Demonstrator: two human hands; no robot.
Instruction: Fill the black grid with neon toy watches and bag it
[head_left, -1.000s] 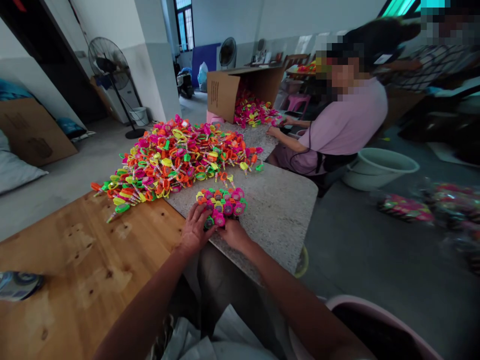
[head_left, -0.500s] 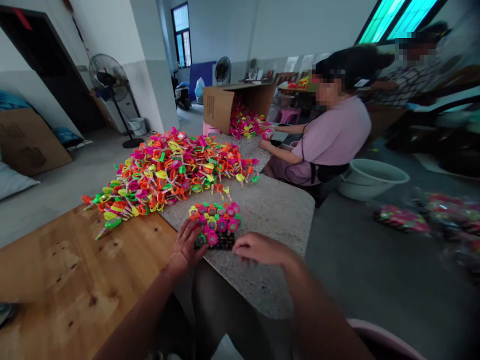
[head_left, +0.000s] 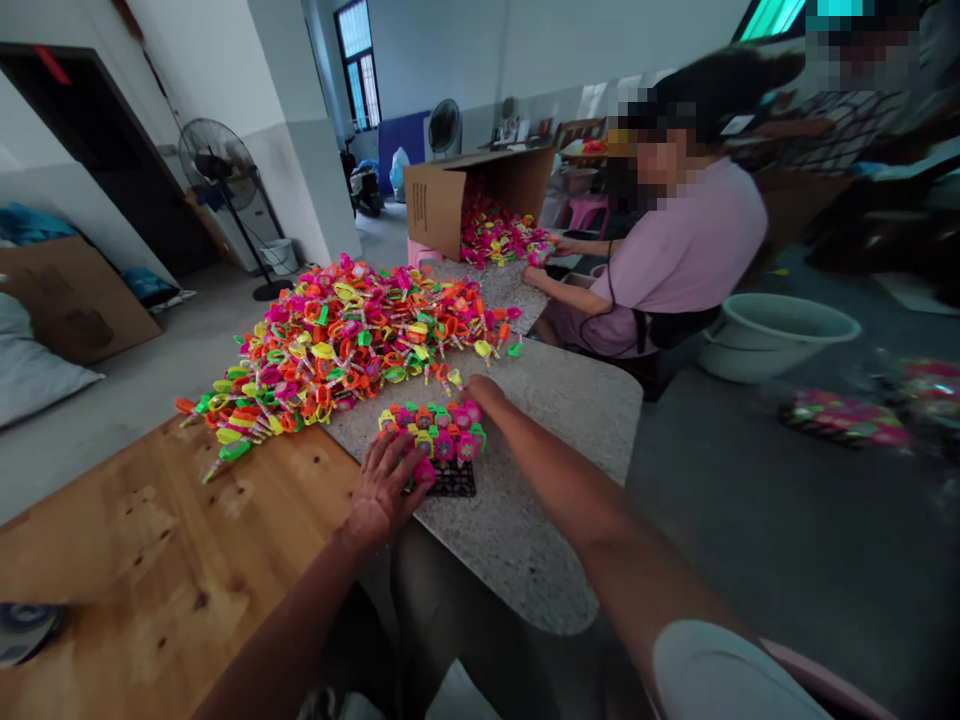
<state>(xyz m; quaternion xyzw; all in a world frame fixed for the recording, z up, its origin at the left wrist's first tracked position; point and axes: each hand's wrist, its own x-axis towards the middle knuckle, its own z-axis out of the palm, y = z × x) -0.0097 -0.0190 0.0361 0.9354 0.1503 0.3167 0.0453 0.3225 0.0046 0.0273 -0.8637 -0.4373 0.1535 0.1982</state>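
A black grid tray (head_left: 455, 480) lies on the grey speckled tabletop (head_left: 555, 420), its far part covered by rows of pink, yellow, green and orange watch-like toys (head_left: 444, 445). My left hand (head_left: 386, 483) rests on the tray's left side, fingers spread over the toys there. Beyond the tray my right hand (head_left: 484, 392) reaches to the near right edge of a big heap of the same bright toys (head_left: 352, 330). Its fingers are near a yellow toy (head_left: 455, 378); whether they hold it is too small to tell.
A wooden board (head_left: 247, 520) adjoins the grey tabletop on the left. A person in pink (head_left: 682, 240) sits at the far right beside a tipped cardboard box (head_left: 435, 210) of toys. A pale bucket (head_left: 780, 335) stands on the floor at right.
My right hand has moved from the tray's near right corner forward to the edge of the heap. My left hand stays on the tray. The view has shifted slightly.
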